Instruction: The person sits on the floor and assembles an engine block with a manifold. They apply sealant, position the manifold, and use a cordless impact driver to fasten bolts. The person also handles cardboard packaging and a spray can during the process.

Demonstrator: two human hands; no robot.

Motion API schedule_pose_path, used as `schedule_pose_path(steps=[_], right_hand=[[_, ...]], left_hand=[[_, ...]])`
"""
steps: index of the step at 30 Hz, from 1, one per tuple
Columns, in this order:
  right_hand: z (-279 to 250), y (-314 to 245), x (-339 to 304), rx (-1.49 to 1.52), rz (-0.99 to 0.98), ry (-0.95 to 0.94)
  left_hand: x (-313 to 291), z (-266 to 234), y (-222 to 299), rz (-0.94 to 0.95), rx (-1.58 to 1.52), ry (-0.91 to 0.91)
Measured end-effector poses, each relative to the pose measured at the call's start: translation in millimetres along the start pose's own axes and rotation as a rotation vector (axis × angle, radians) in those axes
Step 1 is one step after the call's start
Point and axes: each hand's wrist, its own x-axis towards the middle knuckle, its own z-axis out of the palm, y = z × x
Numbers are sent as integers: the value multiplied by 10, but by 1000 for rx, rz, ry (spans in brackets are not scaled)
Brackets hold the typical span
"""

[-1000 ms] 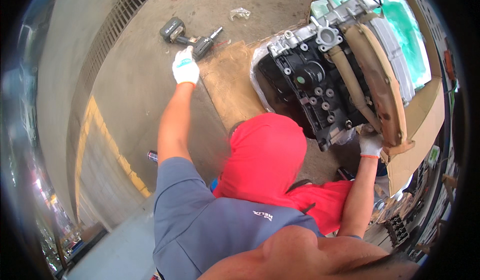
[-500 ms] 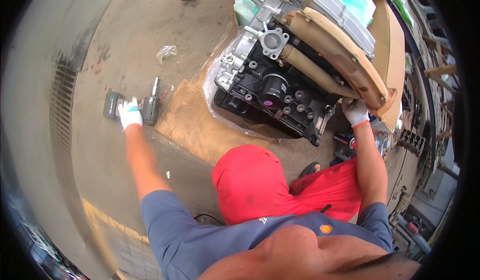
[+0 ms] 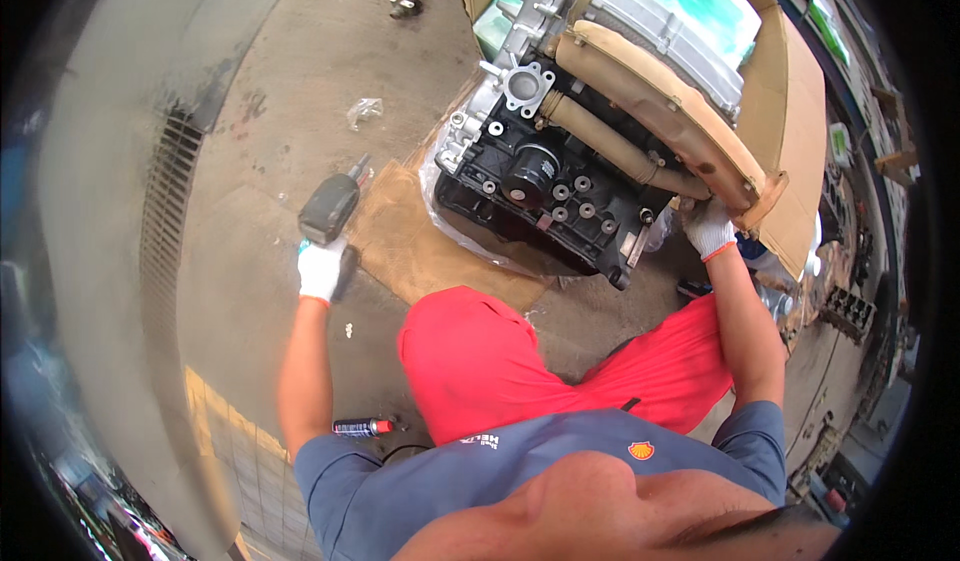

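Note:
My left hand (image 3: 320,269), in a white glove, grips a dark cordless impact driver (image 3: 330,206) above the floor. A slim metal shaft on the tool points away toward the upper right. In front of me stands an engine (image 3: 560,186) with a black block, silver upper parts and a black oil filter (image 3: 533,169). Across its right side lies a rusty brown exhaust manifold (image 3: 670,111) with a thinner pipe below. My gloved right hand (image 3: 710,231) is closed at the manifold's near end, its fingertips partly hidden beneath.
Cardboard (image 3: 400,246) and clear plastic lie under the engine; an opened carton (image 3: 790,131) stands behind it. A spray can (image 3: 362,428) lies near my left elbow. A floor grate (image 3: 170,176) runs at left, and a plastic scrap (image 3: 365,112) lies farther out.
My left hand has picked the impact driver up off the floor and brought it rightward, with the shaft turned away from me. The right hand stays at the manifold's end.

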Motion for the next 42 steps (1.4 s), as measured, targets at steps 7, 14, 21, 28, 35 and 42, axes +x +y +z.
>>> schedule_pose_path(steps=[7, 14, 21, 28, 35, 42], right_hand=[[30, 72, 34, 128, 51, -118], [171, 314, 154, 95, -29, -128], [-292, 616, 742, -1221, -695, -140], [4, 384, 161, -1664, -755, -4], [-121, 515, 475, -1062, -657, -112], [7, 515, 326, -888, -511, -105]], left_hand=[[-808, -242, 1323, -268, -1161, 369], [-777, -548, 2363, -123, -990, 345], [-796, -651, 3347, 88, -358, 233], [-963, -315, 3508, 46, -430, 204], [-987, -213, 3637, -74, -562, -11], [-825, -137, 3331, -123, -718, -154]])
